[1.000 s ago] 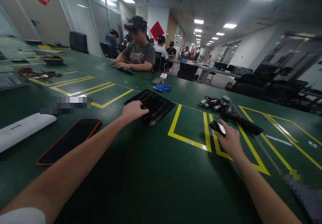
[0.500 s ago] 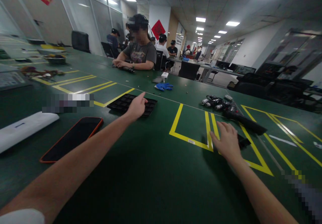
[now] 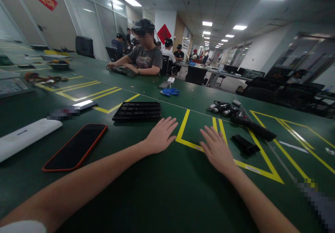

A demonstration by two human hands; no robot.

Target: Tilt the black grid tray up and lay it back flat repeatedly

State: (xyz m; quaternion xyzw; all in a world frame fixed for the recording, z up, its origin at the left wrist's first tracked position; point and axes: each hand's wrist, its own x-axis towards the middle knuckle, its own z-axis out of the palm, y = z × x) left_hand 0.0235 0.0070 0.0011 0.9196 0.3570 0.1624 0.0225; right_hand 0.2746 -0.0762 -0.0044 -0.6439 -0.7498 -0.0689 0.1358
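Observation:
My left hand (image 3: 160, 135) lies flat on the green table (image 3: 157, 191), fingers stretched out, holding nothing. A black compartment tray (image 3: 137, 111) rests just beyond it, untouched. My right hand (image 3: 216, 149) also lies flat and open, over a yellow tape line (image 3: 195, 145). A small black device (image 3: 245, 144) sits on the table just right of my right hand, apart from it. A long black tool (image 3: 253, 128) lies farther back.
A phone in an orange case (image 3: 75, 147) and a white flat object (image 3: 23, 137) lie at the left. Small cylindrical parts with cables (image 3: 224, 108) and a blue glove (image 3: 169, 92) sit farther back. A seated person (image 3: 143, 55) works across the table.
My left hand let go of the black tray, which now lies flat to the left, and drew back. My right hand set down the small black device and moved left; both hands now rest flat.

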